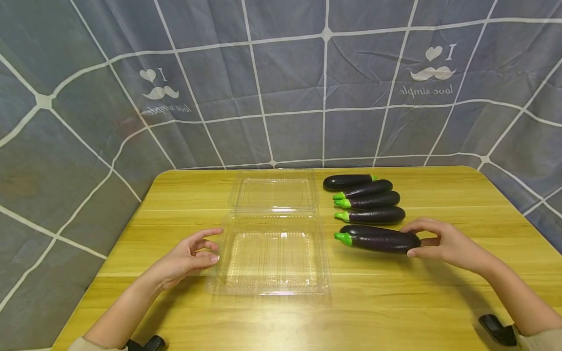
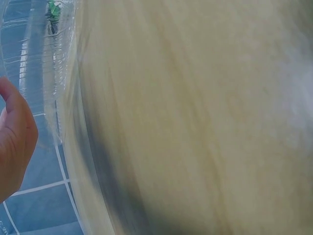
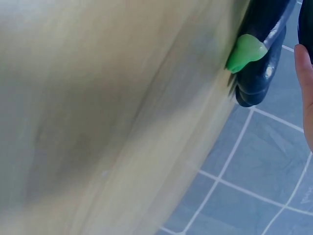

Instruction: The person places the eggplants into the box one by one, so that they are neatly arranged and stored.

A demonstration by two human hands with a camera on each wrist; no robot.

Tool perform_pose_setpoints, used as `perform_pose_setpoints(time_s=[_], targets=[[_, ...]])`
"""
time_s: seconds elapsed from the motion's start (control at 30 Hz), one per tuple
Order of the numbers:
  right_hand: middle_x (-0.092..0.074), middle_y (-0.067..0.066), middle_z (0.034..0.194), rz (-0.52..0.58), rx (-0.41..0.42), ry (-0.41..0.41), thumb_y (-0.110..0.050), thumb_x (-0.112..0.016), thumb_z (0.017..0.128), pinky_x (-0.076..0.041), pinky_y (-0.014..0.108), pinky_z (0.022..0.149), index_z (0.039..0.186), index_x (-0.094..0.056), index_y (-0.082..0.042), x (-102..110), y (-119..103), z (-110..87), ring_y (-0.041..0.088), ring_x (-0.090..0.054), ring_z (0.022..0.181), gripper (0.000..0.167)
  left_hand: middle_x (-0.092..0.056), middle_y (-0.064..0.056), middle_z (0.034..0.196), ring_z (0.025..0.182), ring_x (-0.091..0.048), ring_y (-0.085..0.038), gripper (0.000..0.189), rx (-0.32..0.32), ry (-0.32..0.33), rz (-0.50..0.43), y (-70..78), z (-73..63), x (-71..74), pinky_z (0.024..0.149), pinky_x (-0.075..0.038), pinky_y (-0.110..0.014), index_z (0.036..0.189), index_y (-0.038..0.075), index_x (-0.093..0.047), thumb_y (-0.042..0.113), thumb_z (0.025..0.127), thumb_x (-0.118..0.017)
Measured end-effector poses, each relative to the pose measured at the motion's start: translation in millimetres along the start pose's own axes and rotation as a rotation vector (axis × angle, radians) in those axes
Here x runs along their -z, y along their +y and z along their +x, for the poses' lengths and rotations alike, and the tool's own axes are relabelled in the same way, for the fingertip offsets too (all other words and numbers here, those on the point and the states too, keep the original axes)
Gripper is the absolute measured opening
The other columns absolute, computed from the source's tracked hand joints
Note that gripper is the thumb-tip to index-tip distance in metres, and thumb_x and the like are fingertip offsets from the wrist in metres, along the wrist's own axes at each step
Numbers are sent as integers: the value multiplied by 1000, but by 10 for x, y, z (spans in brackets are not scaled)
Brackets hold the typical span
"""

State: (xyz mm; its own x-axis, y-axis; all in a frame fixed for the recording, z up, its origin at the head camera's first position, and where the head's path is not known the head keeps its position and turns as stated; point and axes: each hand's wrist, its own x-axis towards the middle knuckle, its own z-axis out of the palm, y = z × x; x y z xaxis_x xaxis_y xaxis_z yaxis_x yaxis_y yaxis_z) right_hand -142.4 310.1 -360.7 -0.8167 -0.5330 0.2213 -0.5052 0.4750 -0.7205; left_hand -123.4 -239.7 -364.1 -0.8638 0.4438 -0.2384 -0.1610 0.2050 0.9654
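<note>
My right hand point(image 1: 443, 243) grips the blunt end of a dark purple eggplant point(image 1: 382, 242), thumb on the near side and fingers on the far side. Its green stem points left, and another eggplant point(image 1: 364, 228) lies partly hidden just behind it. At the left rim of a clear plastic clamshell container point(image 1: 272, 287) is my left hand point(image 1: 186, 256), its fingers loosely bent; whether they touch the rim I cannot tell. The container is open, its lid point(image 1: 276, 170) folded back flat. In the right wrist view, fingers point(image 3: 305, 88) meet a dark eggplant point(image 3: 305, 29) at the edge.
Several more eggplants point(image 1: 373, 215) lie in a stack of rows right of the container, most with stems to the left. The wooden table point(image 1: 281, 321) ends at a grey curtain point(image 1: 290, 87) with white lines. A black strap piece point(image 1: 496, 329) sits by the right wrist.
</note>
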Motion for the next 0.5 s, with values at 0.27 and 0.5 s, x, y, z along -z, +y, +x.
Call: perform_pose_setpoints(time_s=[0.27, 0.5], targets=[[-57, -7, 110, -12, 12, 8, 1, -75, 75, -51, 18, 70, 112, -62, -7, 1, -104, 62, -3, -51, 101, 40, -42, -12, 109, 95, -54, -21, 71, 3, 7, 6, 2, -2, -2, 81, -50, -31, 145, 1, -22, 9, 88, -63], [-56, -8, 110, -27, -19, 14, -4, -76, 75, -51, 18, 72, 113, -62, -9, -13, -190, 143, -3, -50, 102, 40, -42, -12, 109, 95, -54, -21, 71, 7, 7, 1, 8, -5, -1, 81, -50, -31, 145, 0, -22, 9, 88, -64]])
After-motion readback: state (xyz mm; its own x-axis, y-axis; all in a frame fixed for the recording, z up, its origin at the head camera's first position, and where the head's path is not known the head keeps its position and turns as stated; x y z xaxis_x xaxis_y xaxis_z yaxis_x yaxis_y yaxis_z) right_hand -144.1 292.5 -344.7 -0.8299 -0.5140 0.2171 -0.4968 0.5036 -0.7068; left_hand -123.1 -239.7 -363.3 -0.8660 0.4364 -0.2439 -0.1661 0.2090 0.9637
